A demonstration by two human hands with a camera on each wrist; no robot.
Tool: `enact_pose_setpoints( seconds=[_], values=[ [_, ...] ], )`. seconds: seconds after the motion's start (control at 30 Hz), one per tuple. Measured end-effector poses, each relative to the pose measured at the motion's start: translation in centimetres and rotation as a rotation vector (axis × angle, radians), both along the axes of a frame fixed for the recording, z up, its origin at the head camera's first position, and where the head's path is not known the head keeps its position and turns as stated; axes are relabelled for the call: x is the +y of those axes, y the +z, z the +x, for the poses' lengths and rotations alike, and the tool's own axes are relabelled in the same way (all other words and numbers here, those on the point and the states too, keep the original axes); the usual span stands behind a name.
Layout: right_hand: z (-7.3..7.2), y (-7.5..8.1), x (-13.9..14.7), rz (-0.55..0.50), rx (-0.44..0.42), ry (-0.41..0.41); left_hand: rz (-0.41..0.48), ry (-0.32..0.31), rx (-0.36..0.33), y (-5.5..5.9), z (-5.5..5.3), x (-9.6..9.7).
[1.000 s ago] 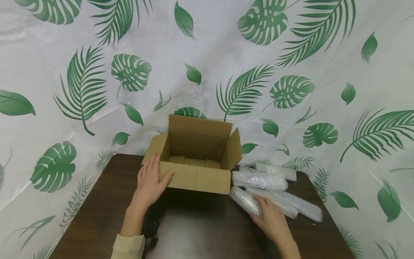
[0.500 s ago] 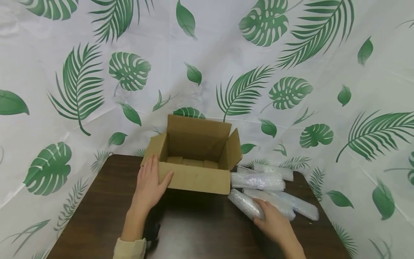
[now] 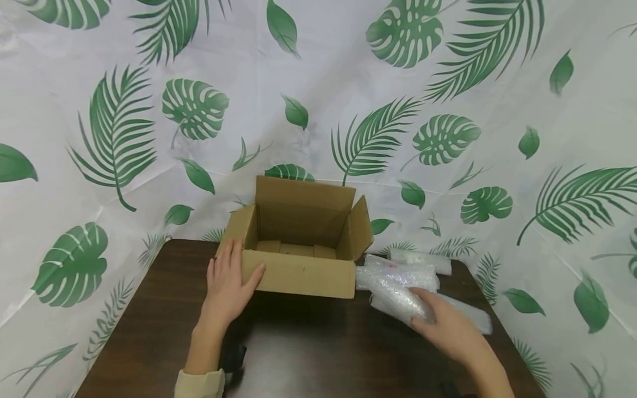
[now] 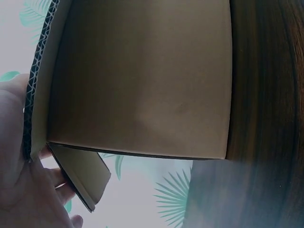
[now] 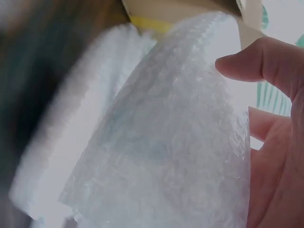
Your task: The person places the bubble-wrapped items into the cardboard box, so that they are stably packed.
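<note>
In the head view an open cardboard box (image 3: 298, 271) stands at the back of the table, flaps spread outward. My left hand (image 3: 226, 287) rests on its front left corner, with the thumb along the front flap and the straight fingers over the left flap (image 4: 85, 173). My right hand (image 3: 450, 320) grips one end of a clear bubble-wrap roll (image 3: 398, 298), raised and slanting over other rolls beside the box. In the right wrist view the thumb presses the side of this bubble-wrap roll (image 5: 175, 123), while the fingers go behind it.
Several more bubble-wrap rolls (image 3: 443, 264) lie on the dark wooden table (image 3: 308, 354) to the right of the box. A white sheet (image 3: 318, 143) printed with green leaves hangs close behind the box. Beside my left forearm is a small black object (image 3: 233, 358).
My right hand has taken hold of the front bubble-wrap roll and lifted it to the right and up, over the others. My left hand stays on the box corner.
</note>
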State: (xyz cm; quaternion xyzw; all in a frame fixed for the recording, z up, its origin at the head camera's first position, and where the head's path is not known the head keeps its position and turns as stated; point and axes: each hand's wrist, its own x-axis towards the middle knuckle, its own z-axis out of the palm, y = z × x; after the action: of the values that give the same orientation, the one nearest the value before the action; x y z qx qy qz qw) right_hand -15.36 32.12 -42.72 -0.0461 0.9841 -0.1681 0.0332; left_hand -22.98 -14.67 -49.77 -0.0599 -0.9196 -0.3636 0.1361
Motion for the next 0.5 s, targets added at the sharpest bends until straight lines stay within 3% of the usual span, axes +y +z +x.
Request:
enact_pose_setpoints(
  seconds=[0.23,0.5],
  values=[
    [-0.6,4.0,2.0,0.05,0.107,-0.016,0.003,-0.003,-0.028,0.0,0.2,-0.2],
    [-3.3,9.8,2.1,0.094,0.16,0.021,0.007,-0.004,-0.04,-0.1,-0.1,-0.5]
  ],
)
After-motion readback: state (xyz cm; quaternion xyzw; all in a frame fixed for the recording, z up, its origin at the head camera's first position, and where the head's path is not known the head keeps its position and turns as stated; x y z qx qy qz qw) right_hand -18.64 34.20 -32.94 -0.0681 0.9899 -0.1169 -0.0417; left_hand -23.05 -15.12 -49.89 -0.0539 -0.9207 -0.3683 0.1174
